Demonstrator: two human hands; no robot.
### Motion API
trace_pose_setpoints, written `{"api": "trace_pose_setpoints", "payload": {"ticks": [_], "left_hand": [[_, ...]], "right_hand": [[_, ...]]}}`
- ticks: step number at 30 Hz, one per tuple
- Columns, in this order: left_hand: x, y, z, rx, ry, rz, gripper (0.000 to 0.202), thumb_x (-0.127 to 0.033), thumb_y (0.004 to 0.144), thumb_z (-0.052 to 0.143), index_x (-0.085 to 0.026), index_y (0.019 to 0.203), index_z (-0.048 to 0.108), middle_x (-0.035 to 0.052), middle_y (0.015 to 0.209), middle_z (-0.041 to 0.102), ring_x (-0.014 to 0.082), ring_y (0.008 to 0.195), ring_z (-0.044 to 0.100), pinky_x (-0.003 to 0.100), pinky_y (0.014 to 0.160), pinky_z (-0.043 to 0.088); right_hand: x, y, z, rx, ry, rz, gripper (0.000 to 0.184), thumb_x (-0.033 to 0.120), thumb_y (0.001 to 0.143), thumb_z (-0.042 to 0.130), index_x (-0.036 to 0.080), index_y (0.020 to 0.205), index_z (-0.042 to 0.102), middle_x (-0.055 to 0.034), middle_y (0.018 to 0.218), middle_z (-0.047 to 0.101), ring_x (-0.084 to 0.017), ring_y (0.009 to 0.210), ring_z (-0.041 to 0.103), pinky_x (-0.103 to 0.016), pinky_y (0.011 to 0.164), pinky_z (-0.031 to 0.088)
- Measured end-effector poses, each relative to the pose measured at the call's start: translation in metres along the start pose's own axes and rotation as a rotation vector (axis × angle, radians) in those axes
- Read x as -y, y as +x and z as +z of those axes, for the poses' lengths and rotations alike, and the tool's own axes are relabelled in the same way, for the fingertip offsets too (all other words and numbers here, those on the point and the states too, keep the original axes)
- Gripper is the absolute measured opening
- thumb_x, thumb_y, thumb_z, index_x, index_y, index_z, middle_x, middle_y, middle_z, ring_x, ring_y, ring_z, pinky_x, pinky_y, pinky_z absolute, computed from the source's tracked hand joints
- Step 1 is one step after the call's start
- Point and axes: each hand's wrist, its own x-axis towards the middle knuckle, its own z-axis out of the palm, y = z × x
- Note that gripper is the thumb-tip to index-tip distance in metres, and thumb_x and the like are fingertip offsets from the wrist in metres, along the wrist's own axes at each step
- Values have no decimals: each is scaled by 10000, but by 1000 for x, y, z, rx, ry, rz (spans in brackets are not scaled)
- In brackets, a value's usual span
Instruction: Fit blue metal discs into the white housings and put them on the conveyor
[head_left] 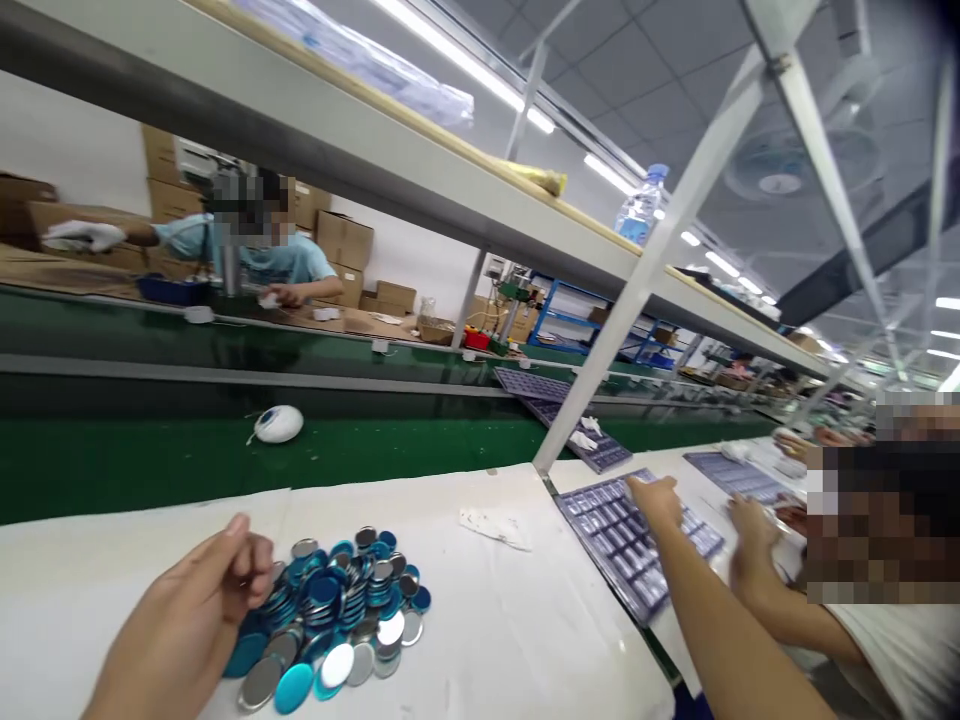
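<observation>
My left hand (196,600) is at the left edge of a heap of small round metal discs (322,590), some blue-faced, others silver. Its fingers are curled in with the thumb on top; anything inside them is hidden. My right hand (660,502) reaches far to the right, its fingers closed at the far edge of a dark purple compartment tray (615,540). The tray has rows of cells with shiny pieces in them, and it lies slanted over the gap between two white table surfaces.
Behind the white table (495,620) runs a green conveyor belt (390,450) bearing a white rounded object (278,424) and more trays (570,420). A slanted metal post (607,350) stands before the tray. A co-worker's hand (754,530) is close on the right. Another person sits across the belt.
</observation>
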Motion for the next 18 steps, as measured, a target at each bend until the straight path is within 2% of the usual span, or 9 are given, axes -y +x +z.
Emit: {"api": "trace_pose_setpoints", "payload": {"ticks": [3,5,7,9,10,12,15,17,18], "left_hand": [[0,-11,4,108,-6,4,304,-461,865,606,-216,686,582,-23,616,559,144,590,467,206,518,461],[2,-20,10,188,31,-28,281,-465,877,594,-205,782,644,-2,637,602,146,591,494,214,533,463],[5,-29,19,295,24,-99,270,-449,894,577,-196,864,665,33,755,667,158,638,556,237,573,489],[7,-37,28,379,-76,-180,253,-419,904,573,-199,990,662,73,957,692,210,775,632,301,668,537],[8,-40,31,401,-157,-200,260,-401,912,565,-206,1064,647,85,1038,681,239,849,646,343,725,550],[8,-41,34,395,-321,-186,279,-357,933,539,-214,1164,605,94,1093,659,249,897,643,382,770,552],[5,-35,29,244,-442,-104,270,-333,954,497,-180,1156,591,96,958,660,193,739,616,310,614,537],[1,-30,24,142,-457,-73,274,-349,956,483,-183,1154,575,83,894,652,175,657,590,268,507,491],[0,-28,21,111,-462,-65,279,-361,955,479,-192,1161,562,77,882,650,171,637,582,256,479,473]], "right_hand": [[14,-42,9,86,95,-157,586,370,896,655,165,1395,426,-154,1306,563,-316,1144,579,-502,966,465],[22,-95,24,220,201,-304,733,382,826,702,181,1440,355,-136,1199,637,-308,1049,632,-439,920,494],[30,-165,41,438,359,-466,760,375,777,710,246,1434,350,-48,1052,694,-247,865,685,-350,782,551],[43,-237,54,830,713,-708,829,361,752,707,251,1459,287,-58,1072,673,-247,864,677,-356,748,552],[51,-268,58,950,765,-772,819,340,741,718,267,1445,307,-51,1089,662,-239,882,672,-355,774,543],[70,-310,64,1067,721,-902,818,293,725,747,291,1430,333,-39,1140,645,-236,979,646,-352,851,511],[94,-321,77,1075,513,-1076,503,305,900,572,269,1378,420,-42,1152,650,-200,979,629,-315,831,491],[104,-308,92,1051,397,-1139,279,262,956,452,220,1198,584,-55,1049,672,-200,928,622,-316,800,473],[106,-301,100,1041,343,-1162,212,243,930,489,200,1066,646,-59,974,676,-214,909,615,-327,795,459]]}}
